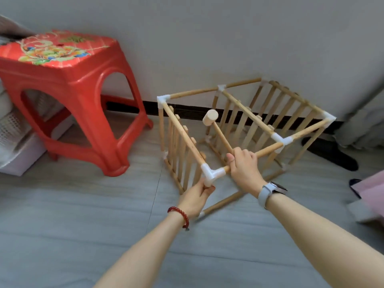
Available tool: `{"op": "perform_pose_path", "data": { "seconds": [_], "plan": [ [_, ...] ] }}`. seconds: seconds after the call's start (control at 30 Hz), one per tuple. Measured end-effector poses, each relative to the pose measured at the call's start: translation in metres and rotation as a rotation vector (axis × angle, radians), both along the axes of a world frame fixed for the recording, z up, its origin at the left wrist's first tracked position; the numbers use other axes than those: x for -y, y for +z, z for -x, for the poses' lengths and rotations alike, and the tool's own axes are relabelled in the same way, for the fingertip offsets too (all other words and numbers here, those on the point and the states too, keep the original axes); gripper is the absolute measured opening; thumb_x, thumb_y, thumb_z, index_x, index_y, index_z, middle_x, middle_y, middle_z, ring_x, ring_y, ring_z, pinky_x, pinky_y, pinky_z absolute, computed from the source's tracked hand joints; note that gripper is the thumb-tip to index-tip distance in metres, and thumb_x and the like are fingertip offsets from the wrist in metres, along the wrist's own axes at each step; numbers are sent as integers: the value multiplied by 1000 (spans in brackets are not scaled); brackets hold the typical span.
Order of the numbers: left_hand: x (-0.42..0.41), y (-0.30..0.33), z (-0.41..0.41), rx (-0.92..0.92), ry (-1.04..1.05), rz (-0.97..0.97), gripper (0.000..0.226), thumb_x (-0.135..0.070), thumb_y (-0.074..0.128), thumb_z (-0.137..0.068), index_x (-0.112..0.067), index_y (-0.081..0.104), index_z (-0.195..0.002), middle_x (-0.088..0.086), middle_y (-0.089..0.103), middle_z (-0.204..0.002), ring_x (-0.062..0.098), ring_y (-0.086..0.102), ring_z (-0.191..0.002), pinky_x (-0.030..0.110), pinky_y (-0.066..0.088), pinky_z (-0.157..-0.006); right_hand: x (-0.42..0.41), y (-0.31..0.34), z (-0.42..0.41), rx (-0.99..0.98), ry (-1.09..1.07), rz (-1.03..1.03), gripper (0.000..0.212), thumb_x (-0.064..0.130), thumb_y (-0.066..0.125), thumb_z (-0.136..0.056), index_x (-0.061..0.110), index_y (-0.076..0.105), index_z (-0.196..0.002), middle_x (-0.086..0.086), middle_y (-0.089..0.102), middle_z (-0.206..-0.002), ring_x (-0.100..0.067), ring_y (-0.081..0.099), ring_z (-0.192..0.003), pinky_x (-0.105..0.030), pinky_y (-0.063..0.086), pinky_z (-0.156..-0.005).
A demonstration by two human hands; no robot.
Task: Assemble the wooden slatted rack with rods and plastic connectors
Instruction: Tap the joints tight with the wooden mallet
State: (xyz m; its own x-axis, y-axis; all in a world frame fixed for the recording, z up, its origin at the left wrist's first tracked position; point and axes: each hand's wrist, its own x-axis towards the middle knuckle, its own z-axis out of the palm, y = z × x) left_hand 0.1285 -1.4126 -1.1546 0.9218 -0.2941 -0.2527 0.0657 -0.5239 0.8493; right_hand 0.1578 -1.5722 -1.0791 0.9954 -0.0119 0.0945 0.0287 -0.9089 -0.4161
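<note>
Fingers of the right hand [243,163] curl round the front rod [268,150] and a wooden mallet [210,118] handle together, probably steadying the rod for seating. Her left hand [197,194] grips the post under the white plastic connector [212,173], bracing that corner. On the grey floor [83,204] by the wall, the rack [239,132] stands nearly whole: pale round dowels, flat slats, smooth glossy elbows. A red plastic stool [68,96] sits nearby.

soft even daylight (blurred, bowed edges)
</note>
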Motion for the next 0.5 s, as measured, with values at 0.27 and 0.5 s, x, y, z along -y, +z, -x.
{"op": "perform_pose_path", "data": {
  "seconds": [0.27,0.5],
  "plan": [
    [32,-15,5,42,-85,-105,28,-46,45,-94,-30,56,-115,-1,64,-105,20,58,-100,38,49,-85,44,-28,2,61,45,84,30,33,22,-96,15,42,-82,0,48,-78,-25,50,-79,-27,22,-81],
    [-17,24,2,443,120,-55,98,-69,62,-59,-22,32,-139,0,30,-140,11,30,-128,33,31,-107,48,13,50,167,55,-247,24,29,36,-99,14,46,-83,-3,51,-73,-24,49,-72,-39,41,-65]
  ]
}}
